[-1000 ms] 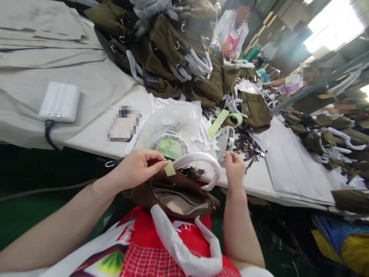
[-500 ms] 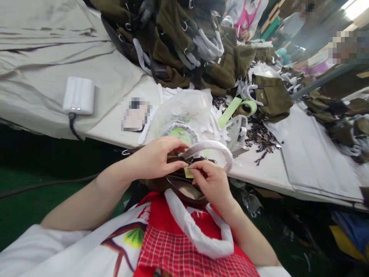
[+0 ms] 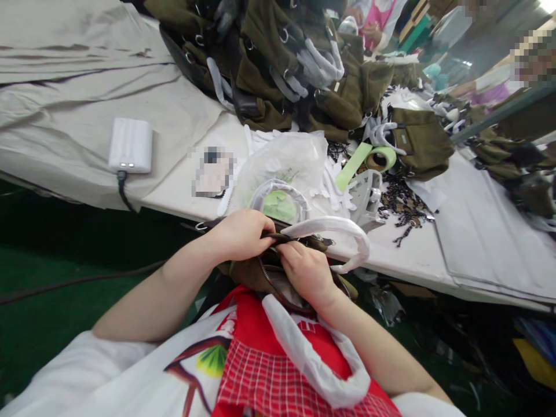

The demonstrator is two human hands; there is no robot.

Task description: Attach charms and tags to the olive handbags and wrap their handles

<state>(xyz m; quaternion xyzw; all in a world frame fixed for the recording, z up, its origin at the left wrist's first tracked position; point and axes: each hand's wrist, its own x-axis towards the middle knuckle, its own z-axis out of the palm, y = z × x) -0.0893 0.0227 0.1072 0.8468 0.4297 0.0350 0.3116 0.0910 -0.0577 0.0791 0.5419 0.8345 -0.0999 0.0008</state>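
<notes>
An olive-brown bag (image 3: 248, 274) rests against my red apron at the table's front edge, its zipped mouth open. Its two handles are wrapped in white; one (image 3: 354, 229) arches toward the table, the other (image 3: 304, 353) hangs over the apron. My left hand (image 3: 249, 234) pinches the bag's far rim, fingers closed. Just beside it, my right hand (image 3: 304, 272) is closed at the same rim, its fingertips partly inside the opening. No yellow-green piece shows between the fingers.
Behind the bag lie a clear plastic bag (image 3: 299, 153), a green tape roll (image 3: 382, 158), a grey tape dispenser (image 3: 367, 200) and a phone (image 3: 212, 172). A white power bank (image 3: 130, 145) sits left. Olive bags (image 3: 260, 63) pile up behind; another person (image 3: 376, 26) stands beyond.
The small yellow-green piece between my fingertips is out of sight. My right hand has turned and moved down against the rim, and my left fingers have curled over it. The view has shifted slightly.
</notes>
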